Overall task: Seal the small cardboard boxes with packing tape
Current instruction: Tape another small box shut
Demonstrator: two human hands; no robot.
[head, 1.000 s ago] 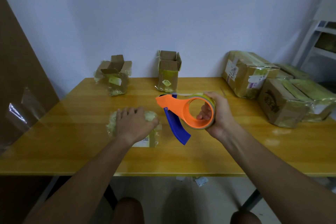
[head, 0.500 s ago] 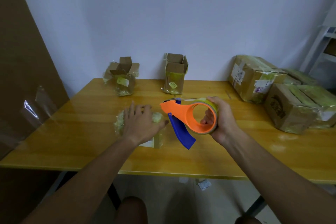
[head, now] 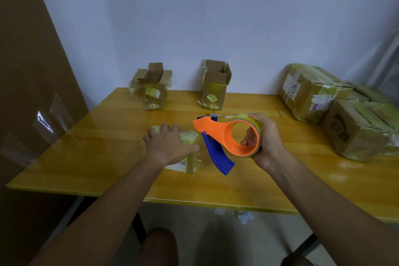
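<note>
Change: both hands and the dispenser (head: 224,136) sit almost where they were half a second back; the view has tilted down a touch, so the desk (head: 97,147) shows lower and more floor comes in.
Left hand: left hand (head: 167,144) lies palm-down on the small box (head: 187,157), fingers (head: 164,128) spread and fairly straight over its top, thumb out toward the dispenser, pressing, not curled round it.
Small box: on the desk just left of centre, wrapped in yellowish tape, a white label showing on its near side under the wrist.
Right hand: right hand (head: 266,140) grips the tape roll (head: 255,123), thumb on top, fingertips poking through the orange ring from inside.
Dispenser: orange body with a blue handle slanting down toward the near edge; held up off the desk just right of the small box, nose pointing left above the left thumb. Whether tape runs from it to the box, I cannot tell.
Back row: two open boxes (head: 153,88) (head: 214,84) stand by the wall, flaps up, well apart from the hands.
Right side: bigger taped boxes (head: 311,93) are stacked at the desk's far right.
Left side: brown board (head: 26,71) leans beside the desk with clear film on it.
Floor: paper scraps (head: 244,217) lie under the desk edge.
</note>
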